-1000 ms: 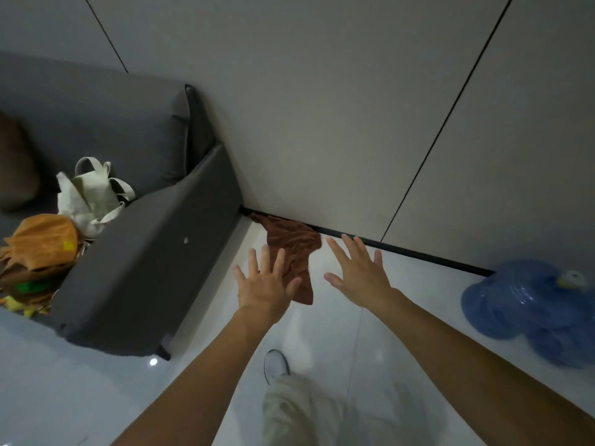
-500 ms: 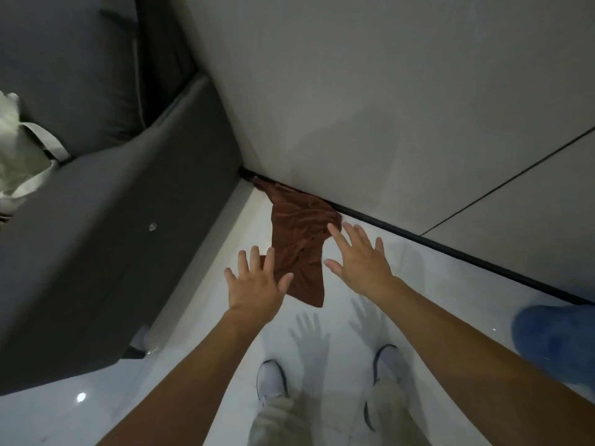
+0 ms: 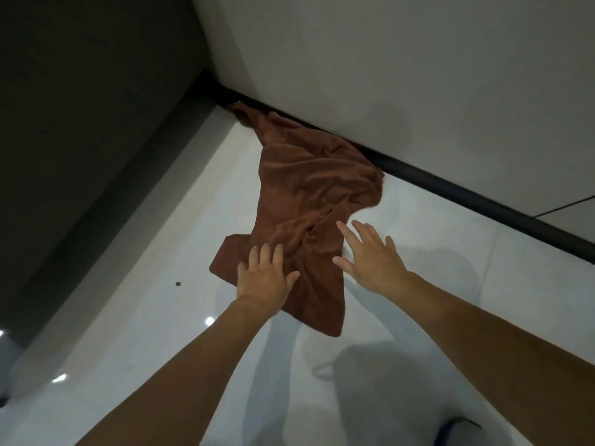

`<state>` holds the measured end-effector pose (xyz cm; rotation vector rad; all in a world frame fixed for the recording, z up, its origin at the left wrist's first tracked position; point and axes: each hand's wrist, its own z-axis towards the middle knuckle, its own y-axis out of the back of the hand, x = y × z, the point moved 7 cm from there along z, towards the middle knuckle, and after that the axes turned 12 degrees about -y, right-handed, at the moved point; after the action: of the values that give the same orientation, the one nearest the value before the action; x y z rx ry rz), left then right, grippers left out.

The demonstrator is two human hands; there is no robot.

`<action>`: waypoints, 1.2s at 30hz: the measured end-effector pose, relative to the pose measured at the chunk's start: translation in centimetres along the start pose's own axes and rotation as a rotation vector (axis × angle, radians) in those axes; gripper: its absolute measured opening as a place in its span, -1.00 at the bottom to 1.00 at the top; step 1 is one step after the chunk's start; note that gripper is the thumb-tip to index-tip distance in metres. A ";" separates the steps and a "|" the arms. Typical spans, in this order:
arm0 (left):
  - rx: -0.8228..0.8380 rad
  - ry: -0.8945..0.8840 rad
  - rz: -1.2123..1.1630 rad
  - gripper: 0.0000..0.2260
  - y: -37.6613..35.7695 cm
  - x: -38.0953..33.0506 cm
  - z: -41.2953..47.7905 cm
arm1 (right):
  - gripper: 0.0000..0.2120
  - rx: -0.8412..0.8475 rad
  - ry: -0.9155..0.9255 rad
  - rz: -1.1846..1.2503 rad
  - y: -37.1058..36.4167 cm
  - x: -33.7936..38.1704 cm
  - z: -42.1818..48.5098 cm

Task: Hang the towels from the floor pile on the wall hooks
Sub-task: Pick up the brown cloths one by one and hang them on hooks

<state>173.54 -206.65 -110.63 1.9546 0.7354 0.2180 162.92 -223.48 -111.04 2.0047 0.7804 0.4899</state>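
- I saw one brown towel (image 3: 309, 194) crumpled on the pale glossy floor (image 3: 145, 317). Its far end was bunched against the dark baseboard (image 3: 483, 201) at the foot of the wall (image 3: 386, 75), and its near end was spread towards me.
- My left hand (image 3: 262, 278) was palm down over the towel's near left part, fingers straight and close together, gripping nothing. I could not tell whether it touched the cloth or hung just above it.
- My right hand (image 3: 370, 259) was over the towel's right edge, fingers spread wide with the forefinger out over the folds. It held nothing either, and I could not tell if there was contact.
- Both forearms reached in from the bottom of the view, one on each side of the towel's near corner.
- A dark sofa side (image 3: 80, 123) filled the left of the view, near the towel but apart from it.
- A small dark speck (image 3: 177, 283) sat on the floor just left of the towel.
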 end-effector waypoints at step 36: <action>-0.095 -0.578 -0.851 -0.64 6.8 -4.5 11.0 | -0.85 0.531 0.181 1.409 2.9 0.5 6.5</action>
<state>177.60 -219.67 -109.44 1.3520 1.0494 -0.7765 168.23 -228.22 -111.87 2.8102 -0.6509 1.3445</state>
